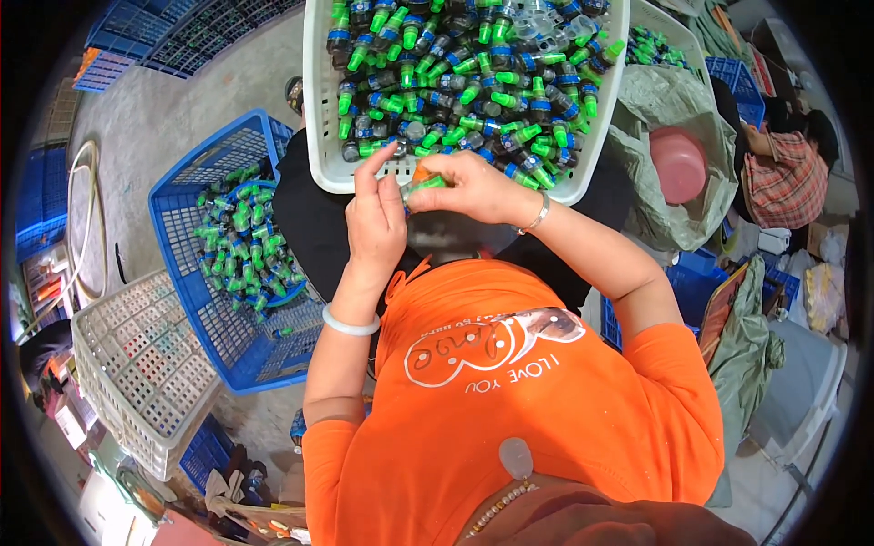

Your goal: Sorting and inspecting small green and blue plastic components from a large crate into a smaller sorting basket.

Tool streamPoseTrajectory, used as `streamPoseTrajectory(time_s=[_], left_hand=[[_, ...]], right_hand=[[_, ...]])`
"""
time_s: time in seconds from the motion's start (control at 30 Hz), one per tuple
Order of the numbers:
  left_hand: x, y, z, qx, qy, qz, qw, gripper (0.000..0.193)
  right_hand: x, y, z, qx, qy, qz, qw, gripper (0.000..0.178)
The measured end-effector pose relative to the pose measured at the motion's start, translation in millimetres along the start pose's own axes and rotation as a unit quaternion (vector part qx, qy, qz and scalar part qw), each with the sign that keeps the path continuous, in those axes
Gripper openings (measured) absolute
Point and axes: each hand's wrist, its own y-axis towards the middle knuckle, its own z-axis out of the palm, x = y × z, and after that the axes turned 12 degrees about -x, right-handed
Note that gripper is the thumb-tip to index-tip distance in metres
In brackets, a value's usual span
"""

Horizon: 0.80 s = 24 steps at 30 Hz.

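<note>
My left hand (pixel 375 218) and my right hand (pixel 475 188) meet at the near edge of a white crate (pixel 318 109). Between them is a small bottle with a bright green top (pixel 426 185). The right thumb and fingers pinch its green end; its other end lies against the left hand, whose index finger points up. A small orange piece (pixel 421 172) shows by the right fingertips. Inside the crate lie many similar dark bottles (pixel 473 91) with green tops and blue bands, with some clear plastic pieces (pixel 543 35) among them.
A blue crate (pixel 208 314) at the left holds more green-topped pieces (pixel 244 232), beside a white basket (pixel 150 359). To the right, a pink basin (pixel 678 166) sits in a pale green sack (pixel 637 114). A person in a plaid shirt (pixel 787 182) is farther right.
</note>
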Motion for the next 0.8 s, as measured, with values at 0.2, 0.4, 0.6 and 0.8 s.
streamPoseTrajectory(time_s=[0.2, 0.4, 0.6, 0.8], left_hand=[[42, -6, -46, -0.110, 0.173, 0.009, 0.979, 0.036], [70, -1, -132, -0.261, 0.440, 0.042, 0.858, 0.032], [24, 23, -6, 0.004, 0.219, 0.214, 0.952, 0.030], [44, 54, 76, 0.194, 0.268, 0.241, 0.912, 0.035]], right_hand=[[-14, 10, -28, -0.239, -0.159, -0.217, 0.933, 0.035], [-53, 16, -149, -0.515, -0.550, -0.142, 0.643, 0.038], [-74, 14, -167, -0.492, -0.521, -0.091, 0.692, 0.027], [-52, -5, -135, -0.490, -0.336, -0.095, 0.799, 0.037]])
